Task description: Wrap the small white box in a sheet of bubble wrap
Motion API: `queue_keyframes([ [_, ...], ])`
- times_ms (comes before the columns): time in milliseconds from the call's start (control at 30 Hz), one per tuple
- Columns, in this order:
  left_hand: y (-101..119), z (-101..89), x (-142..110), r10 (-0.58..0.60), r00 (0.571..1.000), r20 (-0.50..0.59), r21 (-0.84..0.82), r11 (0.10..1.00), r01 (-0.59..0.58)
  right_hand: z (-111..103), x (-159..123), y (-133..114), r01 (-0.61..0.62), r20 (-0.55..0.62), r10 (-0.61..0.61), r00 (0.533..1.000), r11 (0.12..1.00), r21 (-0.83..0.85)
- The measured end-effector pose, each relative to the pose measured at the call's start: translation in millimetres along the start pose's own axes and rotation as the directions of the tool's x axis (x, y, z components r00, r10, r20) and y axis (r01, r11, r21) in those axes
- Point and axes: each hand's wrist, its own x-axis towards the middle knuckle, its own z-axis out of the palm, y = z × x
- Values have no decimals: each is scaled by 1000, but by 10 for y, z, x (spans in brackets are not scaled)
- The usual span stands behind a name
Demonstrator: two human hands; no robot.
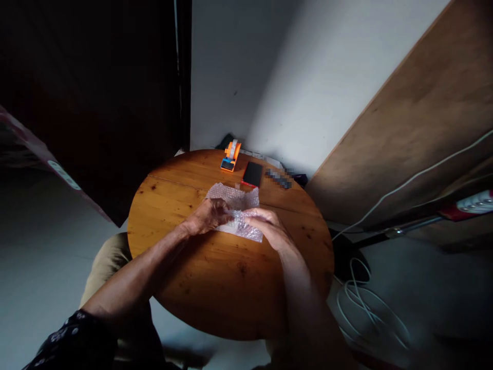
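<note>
L hand [209, 214] & R hand [268, 226] are both on the clear, crinkly plastic bubble wrap [235, 196], which lies nr the far-mid part of the round, orange-brown knotty wooden bench [239, 277]. L fingers curled in, gripping the wrap's L side; R fingers close tog., nearly straight, holding its R side, thumb below. Gap btwn the two hands is small. Part of the wrap is folded over btwn them, w/ one flap spread flat beyond; can't tell if anything's inside.

Behind it, twd the far edge: bright orange tape dispenser w/ blue part [231, 156], then a flat black-faced, red-edged rectangular phone [252, 174] just R of it, then a long dark pixelated item [279, 179], details n/a. Pale plain wall [239, 77] stands behind the bench. Tall brown wooden board [419, 103] to the R; thin white looped cable [356, 290] on the floor below.
</note>
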Motion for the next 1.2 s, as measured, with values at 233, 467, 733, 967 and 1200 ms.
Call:
queue_keyframes([
  [233, -58, 30, 52, -5, 1000, 29, -120, 993, 8, 13, 28, 50, -3, -23, 1, 1000, 999, -47],
  [467, -184, 65, 118, 4, 1000, 30, -197, 980, 2, 12, 74, 143, -61, -31, 57, 998, 990, -126],
  [733, -183, 117, 145, -32, 998, 49, -338, 940, 47, 49, 70, 143, 50, -152, -138, 979, 878, -476],
  [967, -129, 102, 127, -30, 999, 27, -266, 963, 36, 201, -97, -178, 439, -89, -606, 790, 662, -608],
  [1200, -76, -91, 40, 4, 995, 96, -157, 988, 11, 301, -62, -96, 453, 89, -513, 854, 647, -613],
])
